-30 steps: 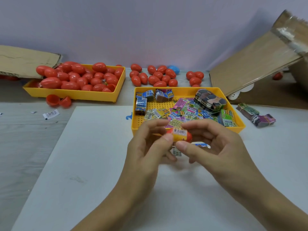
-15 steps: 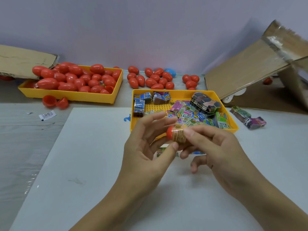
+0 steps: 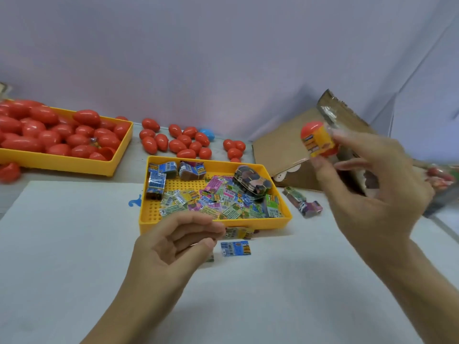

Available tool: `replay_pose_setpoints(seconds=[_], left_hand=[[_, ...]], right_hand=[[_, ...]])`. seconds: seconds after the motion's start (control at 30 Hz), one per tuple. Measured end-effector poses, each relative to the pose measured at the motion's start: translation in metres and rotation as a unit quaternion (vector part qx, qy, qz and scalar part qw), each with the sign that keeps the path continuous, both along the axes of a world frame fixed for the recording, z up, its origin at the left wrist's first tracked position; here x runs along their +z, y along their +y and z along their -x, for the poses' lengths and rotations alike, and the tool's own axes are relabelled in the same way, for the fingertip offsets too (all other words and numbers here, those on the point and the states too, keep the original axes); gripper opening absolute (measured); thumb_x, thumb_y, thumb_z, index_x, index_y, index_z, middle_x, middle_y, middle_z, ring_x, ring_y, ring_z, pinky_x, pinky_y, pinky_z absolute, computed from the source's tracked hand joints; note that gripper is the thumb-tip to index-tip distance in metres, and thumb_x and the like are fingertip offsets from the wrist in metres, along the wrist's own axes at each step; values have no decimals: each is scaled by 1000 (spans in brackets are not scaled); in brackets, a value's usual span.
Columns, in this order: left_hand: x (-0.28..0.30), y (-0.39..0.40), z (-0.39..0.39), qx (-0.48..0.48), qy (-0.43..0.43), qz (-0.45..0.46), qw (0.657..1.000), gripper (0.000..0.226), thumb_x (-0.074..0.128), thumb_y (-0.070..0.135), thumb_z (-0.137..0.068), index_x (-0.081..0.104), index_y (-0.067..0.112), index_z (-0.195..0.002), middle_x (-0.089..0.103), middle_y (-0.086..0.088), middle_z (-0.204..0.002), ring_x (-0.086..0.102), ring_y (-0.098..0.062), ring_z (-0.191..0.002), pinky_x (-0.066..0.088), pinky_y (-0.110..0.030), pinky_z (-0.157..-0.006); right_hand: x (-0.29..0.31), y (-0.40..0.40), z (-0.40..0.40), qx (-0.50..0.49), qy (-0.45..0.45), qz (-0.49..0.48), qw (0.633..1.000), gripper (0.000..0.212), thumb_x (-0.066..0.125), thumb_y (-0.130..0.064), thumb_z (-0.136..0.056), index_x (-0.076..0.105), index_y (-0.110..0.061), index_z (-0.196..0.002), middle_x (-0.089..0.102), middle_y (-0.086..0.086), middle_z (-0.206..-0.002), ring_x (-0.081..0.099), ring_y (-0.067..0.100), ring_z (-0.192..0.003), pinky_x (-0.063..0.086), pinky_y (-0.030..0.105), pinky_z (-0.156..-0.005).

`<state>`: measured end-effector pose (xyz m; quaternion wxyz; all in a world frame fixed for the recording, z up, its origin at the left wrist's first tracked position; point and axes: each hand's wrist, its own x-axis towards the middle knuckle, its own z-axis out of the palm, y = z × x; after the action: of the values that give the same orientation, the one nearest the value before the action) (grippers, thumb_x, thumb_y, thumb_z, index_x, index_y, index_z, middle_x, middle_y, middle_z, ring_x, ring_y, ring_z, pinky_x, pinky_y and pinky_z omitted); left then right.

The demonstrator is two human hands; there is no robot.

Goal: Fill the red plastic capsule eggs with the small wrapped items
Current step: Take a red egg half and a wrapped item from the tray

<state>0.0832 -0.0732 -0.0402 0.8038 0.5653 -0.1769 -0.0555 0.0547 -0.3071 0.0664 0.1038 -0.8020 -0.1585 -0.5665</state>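
Worktop [image 3: 74, 269] under white sheet; cardboard box [image 3: 280, 147] at right rear; yellow tray [image 3: 62, 165] heaped with red capsule eggs [image 3: 52, 135] at left rear; perforated yellow tray [image 3: 213, 223] of small wrapped items [image 3: 218, 204] at centre; right hand [image 3: 372, 192] raised before box, fingers [image 3: 320, 167] pinching label-wrapped red egg [image 3: 318, 140]; left hand [image 3: 173, 247] low near tray front, fingers loosely curled, holding nothing; blue packet [image 3: 234, 248] on sheet beside it.

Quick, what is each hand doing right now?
Left hand: loosely curled, holding nothing that shows.
Right hand: pinching a red capsule egg wrapped in a yellow label.
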Motion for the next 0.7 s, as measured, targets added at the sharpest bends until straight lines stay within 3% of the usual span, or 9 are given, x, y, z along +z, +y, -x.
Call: replay_pose_setpoints(seconds=[0.03, 0.1, 0.2, 0.27, 0.4, 0.47, 0.53, 0.63, 0.7], left_hand=[[0, 0, -1, 3, 3, 6, 1000, 26, 83, 6, -73, 75, 21, -93, 77, -10, -96, 75, -25, -95, 58, -31, -87], [0, -1, -1, 8, 7, 16, 1000, 22, 77, 8, -69, 75, 14, -90, 77, -13, -92, 75, -26, -91, 60, -33, -84], [0, -3, -2, 18, 10, 15, 1000, 23, 70, 1, -69, 71, 3, -92, 77, -16, -86, 76, -28, -84, 62, -31, -73], [-1, -3, -2, 15, 14, 18, 1000, 20, 66, -10, -73, 69, -1, -91, 76, -19, -83, 76, -31, -79, 62, -31, -67], [0, -4, -2, 26, 15, 26, 999, 17, 64, -8, -71, 70, -3, -86, 74, -22, -77, 75, -35, -72, 62, -33, -61], [0, -3, -1, 34, 12, 26, 999, 15, 64, -8, -73, 73, 3, -79, 73, -23, -75, 74, -36, -68, 61, -34, -58], [-2, -2, -2, 59, -2, 6, 998, 24, 66, -14, -80, 74, 8, -77, 71, -19, -68, 71, -33, -59, 58, -33, -49], [5, 8, -5, 120, -62, -30, 990, 10, 72, 7, -76, 70, 16, -72, 61, -9, -54, 56, -20, -43, 45, -21, -42], [8, 20, -14, 175, -85, -50, 980, 6, 71, 23, -74, 68, 19, -73, 56, -6, -53, 50, -15, -44, 39, -16, -44]], right_hand=[[12, -17, -5, -28, -21, -1, 999, 23, 73, -13, -90, 66, -10, -112, 62, -9, -108, 68, 30, -79, 53, 25, -74], [39, -51, -17, -80, -18, -45, 996, 24, 71, -20, -93, 67, -15, -116, 60, -15, -110, 65, 28, -97, 56, 29, -73], [69, -98, -34, -225, 116, -102, 962, 30, 66, -30, -91, 68, -24, -121, 57, 2, -130, 48, 24, -127, 50, 39, -96], [69, -103, -35, -253, 160, -159, 941, 31, 64, -30, -89, 69, -24, -119, 53, 5, -136, 45, 25, -130, 42, 31, -101], [32, -54, -20, -124, 131, -238, 954, 13, 64, -19, -89, 72, -28, -94, 66, -6, -107, 61, 11, -105, 50, 25, -81], [2, -16, -15, -27, 186, -294, 937, 14, 66, -16, -87, 72, -28, -88, 71, -10, -90, 65, 2, -86, 50, 21, -74], [-34, 23, -10, 42, 258, -309, 914, 11, 66, -18, -84, 74, -25, -86, 72, -12, -84, 67, 5, -83, 52, 22, -67], [-79, 69, -2, 92, 304, -273, 908, 10, 68, -15, -83, 75, -21, -87, 69, -15, -83, 64, 9, -86, 52, 24, -65], [-94, 83, 1, 112, 313, -243, 911, 10, 69, -9, -82, 75, -16, -86, 68, -12, -82, 62, 9, -83, 50, 24, -64]])
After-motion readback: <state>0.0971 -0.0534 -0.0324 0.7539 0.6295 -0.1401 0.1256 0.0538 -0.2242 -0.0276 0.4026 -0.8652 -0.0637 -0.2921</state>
